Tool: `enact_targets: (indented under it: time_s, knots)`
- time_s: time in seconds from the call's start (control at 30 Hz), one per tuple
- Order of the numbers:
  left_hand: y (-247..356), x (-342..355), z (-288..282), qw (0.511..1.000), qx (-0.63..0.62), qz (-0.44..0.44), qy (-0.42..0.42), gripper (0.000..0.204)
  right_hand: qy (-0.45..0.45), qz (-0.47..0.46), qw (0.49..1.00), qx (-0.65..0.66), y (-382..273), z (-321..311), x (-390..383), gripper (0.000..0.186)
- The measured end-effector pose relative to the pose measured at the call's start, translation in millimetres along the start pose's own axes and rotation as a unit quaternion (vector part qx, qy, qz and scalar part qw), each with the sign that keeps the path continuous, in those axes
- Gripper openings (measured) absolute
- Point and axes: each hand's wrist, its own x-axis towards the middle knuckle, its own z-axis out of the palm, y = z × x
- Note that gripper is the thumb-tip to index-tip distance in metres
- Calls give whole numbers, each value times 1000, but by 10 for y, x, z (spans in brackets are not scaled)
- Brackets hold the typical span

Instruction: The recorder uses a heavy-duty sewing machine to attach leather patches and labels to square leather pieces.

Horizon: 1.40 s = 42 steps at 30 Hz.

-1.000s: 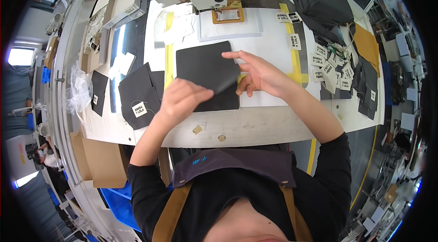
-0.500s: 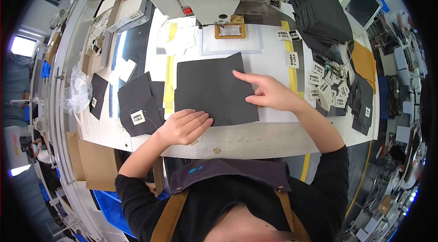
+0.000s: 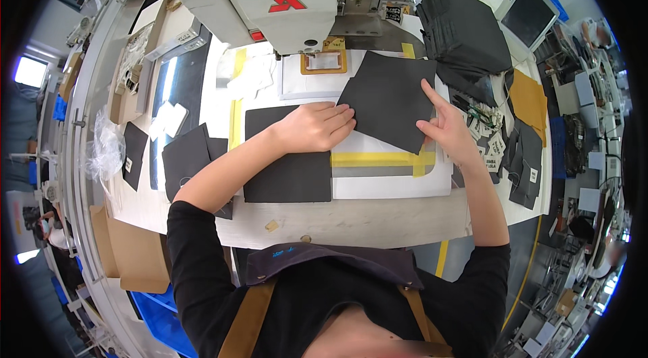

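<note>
A black fabric panel (image 3: 391, 98) with one slanting corner lies between my two hands, over the right part of the white work plate. My left hand (image 3: 316, 127) has its fingers pressed together at the panel's left edge. At its right edge, my right hand (image 3: 451, 125) grips with thumb and index finger wide apart; the other fingers are partly hidden. Beneath my left hand and forearm lies another black panel (image 3: 290, 179). Just beyond the held panel stand the sewing machine head (image 3: 280, 4) and its small amber clamp frame (image 3: 324, 63).
On the right are a stack of black panels (image 3: 466, 31), a pile of small white labels (image 3: 493, 145) and a tan piece (image 3: 528, 105). More black pieces (image 3: 185, 159) lie at left, near white trays (image 3: 131, 71) and a crumpled plastic bag (image 3: 106, 145). Yellow tape (image 3: 371, 159) crosses the plate.
Both hands have moved away from me and to the right with a black panel, turning it. Another panel and a strip of yellow tape now show below. The view has shifted slightly.
</note>
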Motion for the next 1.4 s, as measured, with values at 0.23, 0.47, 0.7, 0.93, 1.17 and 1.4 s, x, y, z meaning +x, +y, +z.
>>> enact_targets:
  time_s: [0.23, 0.47, 0.7, 0.93, 1.17, 1.4]
  knots:
    - [-164, 43, 151, 1000, 26, 0, -5, 20, 13, 15, 1000, -11, 145, -99, 196, 76]
    - [-295, -77, 156, 999, 14, -2, -42, 17, 8, 26, 998, 58, 8, -4, 290, 75]
    - [-393, -169, 106, 999, 29, 0, -28, 18, 3, 49, 999, 20, -41, 22, 529, 75]
    - [-436, -390, -12, 996, 72, -7, -42, 17, -2, -30, 1000, 9, -124, 235, 798, 71]
    - [-403, -585, -125, 988, 110, -80, -79, 21, -17, -184, 981, -52, 102, 504, 896, 48]
    - [-400, -645, -115, 977, 104, -139, -123, 28, -50, -211, 946, -242, 30, 600, 913, 36]
